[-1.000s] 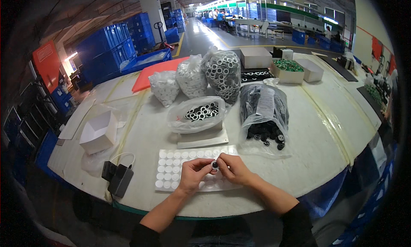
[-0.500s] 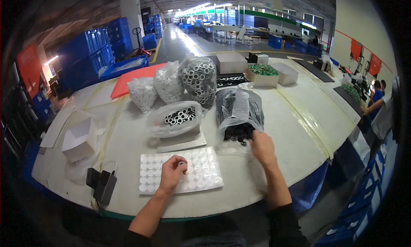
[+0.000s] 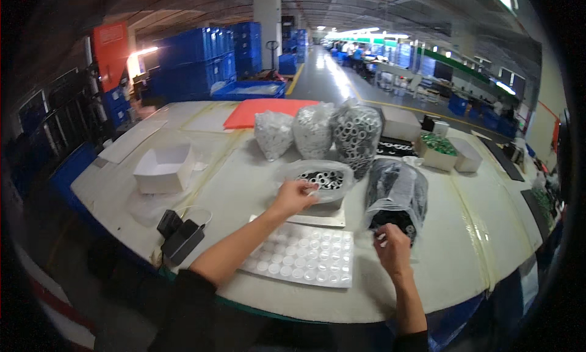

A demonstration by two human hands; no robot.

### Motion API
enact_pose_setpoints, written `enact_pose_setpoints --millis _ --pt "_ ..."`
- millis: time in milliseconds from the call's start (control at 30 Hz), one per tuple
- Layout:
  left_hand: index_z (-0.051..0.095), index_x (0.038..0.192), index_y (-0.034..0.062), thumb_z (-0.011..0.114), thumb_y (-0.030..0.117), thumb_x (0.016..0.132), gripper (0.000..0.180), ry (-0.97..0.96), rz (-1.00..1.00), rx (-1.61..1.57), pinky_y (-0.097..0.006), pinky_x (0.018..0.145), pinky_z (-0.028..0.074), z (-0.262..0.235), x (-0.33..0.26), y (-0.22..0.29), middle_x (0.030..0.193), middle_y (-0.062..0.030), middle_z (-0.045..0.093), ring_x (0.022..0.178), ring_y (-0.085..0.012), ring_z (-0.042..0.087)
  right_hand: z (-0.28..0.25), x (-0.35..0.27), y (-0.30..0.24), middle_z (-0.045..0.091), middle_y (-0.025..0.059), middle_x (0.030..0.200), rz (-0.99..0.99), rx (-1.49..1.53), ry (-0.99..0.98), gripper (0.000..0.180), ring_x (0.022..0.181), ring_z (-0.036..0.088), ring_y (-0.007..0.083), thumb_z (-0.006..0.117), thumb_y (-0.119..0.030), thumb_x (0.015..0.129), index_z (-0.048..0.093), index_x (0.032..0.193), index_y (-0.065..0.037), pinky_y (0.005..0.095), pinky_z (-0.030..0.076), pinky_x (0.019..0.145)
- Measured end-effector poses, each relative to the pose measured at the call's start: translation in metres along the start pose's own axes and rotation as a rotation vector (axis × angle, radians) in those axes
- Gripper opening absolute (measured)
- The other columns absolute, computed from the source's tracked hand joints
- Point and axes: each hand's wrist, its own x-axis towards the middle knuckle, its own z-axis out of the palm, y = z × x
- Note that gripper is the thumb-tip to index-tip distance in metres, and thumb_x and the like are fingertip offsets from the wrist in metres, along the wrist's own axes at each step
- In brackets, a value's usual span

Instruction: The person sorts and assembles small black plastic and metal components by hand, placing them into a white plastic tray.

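Observation:
My left hand (image 3: 294, 198) is at the near left rim of a plastic-lined tub (image 3: 332, 194), fingertips pinched close to the black-and-white rings (image 3: 329, 180) inside. What it pinches is too small to make out. My right hand (image 3: 394, 247) is just in front of the mouth of a clear bag (image 3: 400, 187) of small black parts (image 3: 390, 217). Its fingers are curled together, and whatever they hold is hidden. Partly under my left forearm lies a white sheet (image 3: 299, 258) with rows of round white pieces.
Behind the tub stand bags of white parts (image 3: 274, 135) and a bag of rings (image 3: 356, 135). An open white box (image 3: 163, 169) and black power adapters (image 3: 184, 242) are at left. Farther right is a box of green parts (image 3: 437, 152). Blue crates (image 3: 195, 62) are stacked beyond the table.
My left hand has gone from above the white sheet up to the tub of rings. My right hand has drawn back slightly from the bag's mouth. The whole view has swung leftward.

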Motion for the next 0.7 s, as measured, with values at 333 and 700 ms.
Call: enact_pose_setpoints --millis 333,700 --pt "0.066 0.093 0.0019 0.066 0.018 0.075 0.024 0.036 0.345 0.553 -0.030 0.065 0.050 -0.010 0.067 -0.004 0.080 -0.0123 0.068 0.071 -0.0172 0.064 0.030 -0.011 -0.033 0.062 0.0106 0.070 -0.009 0.522 -0.089 0.016 0.057 0.060 0.0184 0.070 -0.002 0.072 0.059 0.083 -0.002 0.0290 0.048 0.053" --pt "0.068 0.084 0.0054 0.067 0.018 0.077 0.015 -0.013 0.188 0.838 -0.035 0.066 0.048 -0.064 -0.184 -0.032 0.078 -0.0091 0.061 0.073 -0.0252 0.060 0.053 -0.016 -0.041 0.065 0.0082 0.071 0.016 0.715 -0.165 0.015 0.057 0.060 0.0113 0.071 -0.005 0.076 0.060 0.086 -0.001 0.0250 0.048 0.051"
